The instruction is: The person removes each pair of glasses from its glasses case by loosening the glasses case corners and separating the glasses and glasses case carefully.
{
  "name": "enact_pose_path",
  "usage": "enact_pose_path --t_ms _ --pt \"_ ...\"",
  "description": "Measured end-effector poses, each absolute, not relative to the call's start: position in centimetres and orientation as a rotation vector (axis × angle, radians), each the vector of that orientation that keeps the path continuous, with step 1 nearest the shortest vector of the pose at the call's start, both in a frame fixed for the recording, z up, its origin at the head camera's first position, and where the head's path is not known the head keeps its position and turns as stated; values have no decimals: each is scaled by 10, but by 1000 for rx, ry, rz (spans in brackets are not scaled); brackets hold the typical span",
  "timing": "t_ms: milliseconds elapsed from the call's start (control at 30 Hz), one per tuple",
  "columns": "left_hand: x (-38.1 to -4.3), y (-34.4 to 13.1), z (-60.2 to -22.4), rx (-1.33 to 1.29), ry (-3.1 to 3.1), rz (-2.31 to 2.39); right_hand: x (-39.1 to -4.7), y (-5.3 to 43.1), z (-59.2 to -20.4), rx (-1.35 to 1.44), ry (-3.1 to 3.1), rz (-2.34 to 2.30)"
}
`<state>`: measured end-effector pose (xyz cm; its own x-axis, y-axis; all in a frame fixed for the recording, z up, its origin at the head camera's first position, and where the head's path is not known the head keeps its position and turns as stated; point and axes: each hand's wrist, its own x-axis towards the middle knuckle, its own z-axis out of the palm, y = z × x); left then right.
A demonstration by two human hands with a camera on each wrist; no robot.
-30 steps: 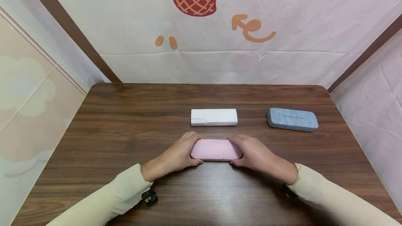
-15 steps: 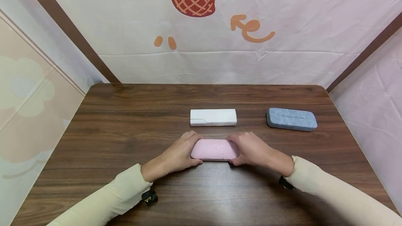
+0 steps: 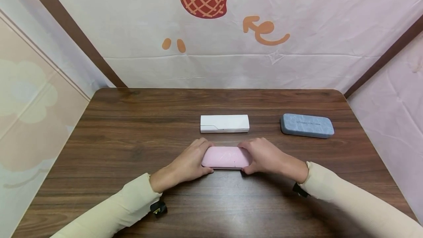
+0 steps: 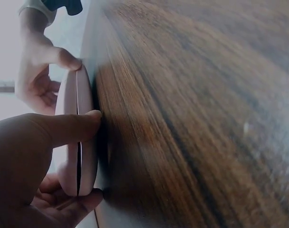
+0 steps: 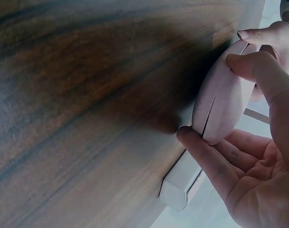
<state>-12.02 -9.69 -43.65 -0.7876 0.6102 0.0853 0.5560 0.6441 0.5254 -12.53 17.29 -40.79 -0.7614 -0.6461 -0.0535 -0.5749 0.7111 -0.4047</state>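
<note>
1. Near the middle of the table (image 3: 148, 105) we have the pink case (image 3: 226, 157), long side running left to right, one end in each hand.
2. Left hand (image 3: 186, 161): fingers curled round the left end, thumb on the near side, fingertips on the far side. Spread only as wide as the case; firm contact.
3. Right hand (image 3: 267, 160): mirrors that on the right end, thumb near, fingers far, nothing else in its grip.
4. From the left wrist we see a thin dark line between the case's two halves. Whether its underside touches the table, we can't tell.
5. White box (image 3: 224, 123): lies flat just beyond the pink case, roughly parallel, not touching it.
6. Blue case (image 3: 307, 125): farther right, beyond the right hand, slightly angled. Lettering on top, too small for us to read.
7. Both arms wear cream sleeves (image 3: 112, 205); we see a black gadget (image 3: 158, 208) under the left cuff.
</note>
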Motion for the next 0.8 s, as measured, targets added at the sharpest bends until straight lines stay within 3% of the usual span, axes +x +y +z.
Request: enact_pose_path --t_ms 800 --pt "-122 -94 -434 857 2727 872 -159 183 -402 -1127 2509 -586"
